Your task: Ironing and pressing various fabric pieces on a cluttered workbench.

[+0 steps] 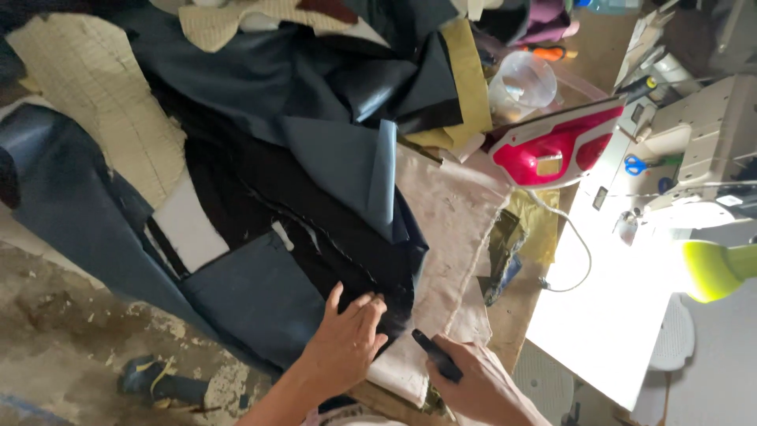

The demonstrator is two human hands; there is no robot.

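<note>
Dark fabric (pixel 315 213), black with a slate-blue lining, lies spread across the near part of the surface (pixel 512 315) and hangs off its near left edge toward the floor (pixel 63 315). Left hand (pixel 347 339) rests flat on the fabric's near end, palm down, fingers apart, closed on nothing. Right hand (pixel 473 386), just beside it at the near edge, has its grip clamped on a small dark tool (pixel 436 356); cannot tell what kind of tool it is.

Pale pink pressing cloth (pixel 453 237) lies under the fabric, showing on its right. Small olive-and-dark scrap (pixel 505 252) sits at the cloth's right edge.

Red and white iron (pixel 556 146) stands tilted toward the far right of the surface, its cord (pixel 579 252) running down over a brightly lit white patch. Clear plastic cup (pixel 522 83) sits just beyond the iron; contents too faint to tell.

Heap of fabric pieces (pixel 331 71) covers the far end: navy, black, mustard, and quilted cream. A quilted cream panel (pixel 95 95) hangs at the far left.

Sewing machine (pixel 702 134) stands at the far right corner, blue-handled scissors (pixel 643 164) resting beside it. Yellow-green lamp shade (pixel 714 268) juts in from the right edge.
</note>
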